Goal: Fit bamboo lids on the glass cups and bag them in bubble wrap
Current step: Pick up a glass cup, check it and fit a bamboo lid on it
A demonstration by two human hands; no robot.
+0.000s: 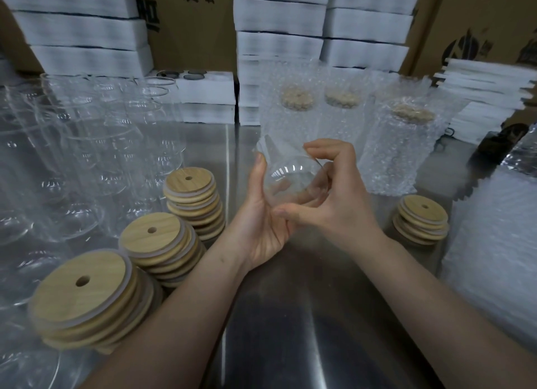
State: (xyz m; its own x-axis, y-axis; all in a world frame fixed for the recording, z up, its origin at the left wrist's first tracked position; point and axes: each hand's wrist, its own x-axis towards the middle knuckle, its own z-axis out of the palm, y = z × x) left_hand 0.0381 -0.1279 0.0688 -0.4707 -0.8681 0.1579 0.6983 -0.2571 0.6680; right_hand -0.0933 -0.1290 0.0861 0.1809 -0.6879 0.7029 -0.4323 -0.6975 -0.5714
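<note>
Scanning from the left, we find empty glass cups (87, 144) crowded on the steel table (290, 316), with three stacks of bamboo lids (154, 237) just in front of them. At centre, both hands are clamped on one held cup (290, 176), tilted so its base faces the camera. The left hand (261, 226) supports it from below, thumb up along its left wall. The right hand (334, 202) curls round its right side, forefinger hooked over the top. Behind the hands stand three bagged cups (401, 147), each lidded inside bubble wrap. Further right we note a short lid stack (422, 214) and, at the table's right edge, a pile of bubble wrap (494, 243). White foam boxes (87, 31) are stacked along the back.
</note>
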